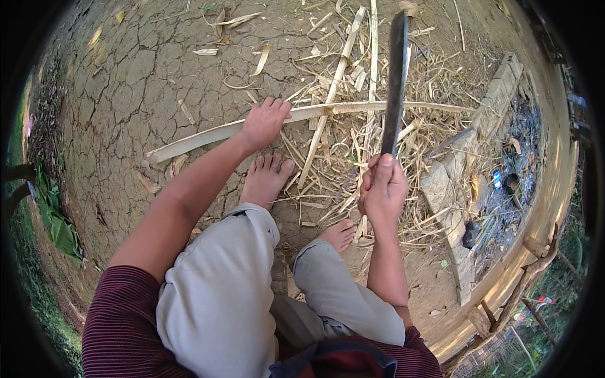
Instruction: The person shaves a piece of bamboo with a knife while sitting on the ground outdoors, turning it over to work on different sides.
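My left hand (265, 123) is closed around a long pale split strip, which looks like bamboo (203, 137), near its left part. The strip runs from left to right in front of my bare feet, over the shavings, its far end reaching the stone edging. Upright in my right hand (385, 190) is a machete (395, 82), gripped at the handle, which the fingers mostly hide. Its dark blade points away from me and passes above the strip in the picture; whether it touches the strip, I cannot tell.
Thin shavings (435, 85) litter the ground beyond and to the right. Other long strips (334, 88) lie across them. A stone edging (501, 88) borders an ashy patch (523, 145) at right. Green leaves (60, 220) lie far left on cracked earth. My left foot (267, 178) is close to the strip.
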Demonstrator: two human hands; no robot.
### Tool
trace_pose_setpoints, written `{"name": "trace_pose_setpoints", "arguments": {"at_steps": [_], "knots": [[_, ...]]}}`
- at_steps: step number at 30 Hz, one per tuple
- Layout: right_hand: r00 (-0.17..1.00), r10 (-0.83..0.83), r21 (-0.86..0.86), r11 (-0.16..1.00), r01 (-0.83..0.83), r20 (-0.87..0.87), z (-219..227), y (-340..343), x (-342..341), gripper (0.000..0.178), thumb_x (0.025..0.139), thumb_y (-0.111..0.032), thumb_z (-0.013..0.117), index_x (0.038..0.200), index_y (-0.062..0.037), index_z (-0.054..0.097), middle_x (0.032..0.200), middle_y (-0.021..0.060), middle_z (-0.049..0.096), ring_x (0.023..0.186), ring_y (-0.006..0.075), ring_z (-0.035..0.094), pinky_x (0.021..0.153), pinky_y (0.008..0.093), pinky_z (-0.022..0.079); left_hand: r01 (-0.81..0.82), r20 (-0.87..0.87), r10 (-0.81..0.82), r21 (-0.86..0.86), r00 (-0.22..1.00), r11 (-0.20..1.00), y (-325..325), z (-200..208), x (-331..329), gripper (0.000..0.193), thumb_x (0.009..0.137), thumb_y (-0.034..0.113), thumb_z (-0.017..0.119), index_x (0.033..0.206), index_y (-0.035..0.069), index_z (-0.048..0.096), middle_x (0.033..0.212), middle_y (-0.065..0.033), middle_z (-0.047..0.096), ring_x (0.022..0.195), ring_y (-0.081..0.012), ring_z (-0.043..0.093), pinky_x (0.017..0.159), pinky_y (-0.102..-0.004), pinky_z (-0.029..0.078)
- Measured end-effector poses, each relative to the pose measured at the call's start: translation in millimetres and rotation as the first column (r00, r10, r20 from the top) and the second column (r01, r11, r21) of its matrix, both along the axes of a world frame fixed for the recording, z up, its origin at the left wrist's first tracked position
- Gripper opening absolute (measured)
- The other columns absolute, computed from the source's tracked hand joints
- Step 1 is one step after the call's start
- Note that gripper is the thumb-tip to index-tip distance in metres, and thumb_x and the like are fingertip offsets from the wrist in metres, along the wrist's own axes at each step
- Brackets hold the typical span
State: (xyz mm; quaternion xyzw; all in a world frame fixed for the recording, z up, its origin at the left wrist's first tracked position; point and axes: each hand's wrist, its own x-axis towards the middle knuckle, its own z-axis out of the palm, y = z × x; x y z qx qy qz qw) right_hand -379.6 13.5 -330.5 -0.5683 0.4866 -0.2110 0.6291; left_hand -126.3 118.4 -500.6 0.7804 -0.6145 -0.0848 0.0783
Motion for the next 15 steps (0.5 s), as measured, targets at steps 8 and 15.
{"name": "trace_pose_setpoints", "arguments": {"at_steps": [8, 15], "knots": [[0.791, 0.101, -0.280, 0.902, -0.329, -0.604, -110.4, 6.3, -25.7, 0.040, 0.102, -0.035, 0.055, 0.093, 0.0034, 0.063, 0.062, 0.0199, 0.060, 0.055, 0.0316, 0.063, 0.057, 0.0449, 0.049, 0.027, 0.012, -0.027, -0.003, 1.000, 1.000, -5.7, 2.9, -6.3, 0.017, 0.099, 0.025, 0.057, 0.105, 0.010, 0.054, 0.102, -0.0064, 0.061, 0.103, -0.0265, 0.059, 0.081, -0.0430, 0.051], [0.801, 0.294, 0.075, 0.951, -0.300, -0.521, -135.4, -16.1, -35.3, 0.056, 0.102, -0.044, 0.053, 0.079, 0.0055, 0.063, 0.061, 0.0187, 0.058, 0.055, 0.0303, 0.061, 0.061, 0.0459, 0.049, -0.019, -0.052, 0.021, 0.041, 0.998, 0.999, -4.6, -6.6, -9.3, 0.018, 0.100, 0.025, 0.056, 0.110, 0.010, 0.056, 0.110, -0.0083, 0.062, 0.109, -0.0279, 0.058, 0.082, -0.0470, 0.052]]}}
